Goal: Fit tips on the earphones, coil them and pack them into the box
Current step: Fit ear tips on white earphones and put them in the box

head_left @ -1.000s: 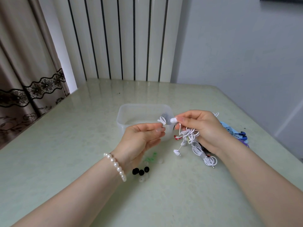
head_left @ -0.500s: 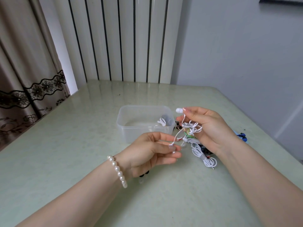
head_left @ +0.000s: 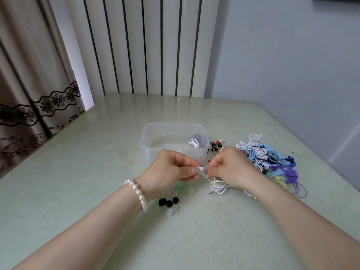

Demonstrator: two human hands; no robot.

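Observation:
My left hand (head_left: pixel 171 168) pinches a white earbud at its fingertips, close in front of the clear plastic box (head_left: pixel 148 141). My right hand (head_left: pixel 230 166) faces it a finger's width away, fingers curled round the same white earphones (head_left: pixel 218 187). Their bunched cable and plug hang under the right wrist onto the table. One coiled white earphone (head_left: pixel 194 142) lies inside the box. Loose tips, black (head_left: pixel 168 202), clear and green (head_left: pixel 181 187), lie below the left hand.
A heap of tangled earphones (head_left: pixel 268 158) in white, blue, purple and red lies right of the box on the pale green table (head_left: pixel 78 172). A radiator stands behind the table, a curtain at the left, a wall at the right.
Both hands dropped toward the table and came together in front of the box. The right hand lowered the earbud it held up; the heap behind it now shows.

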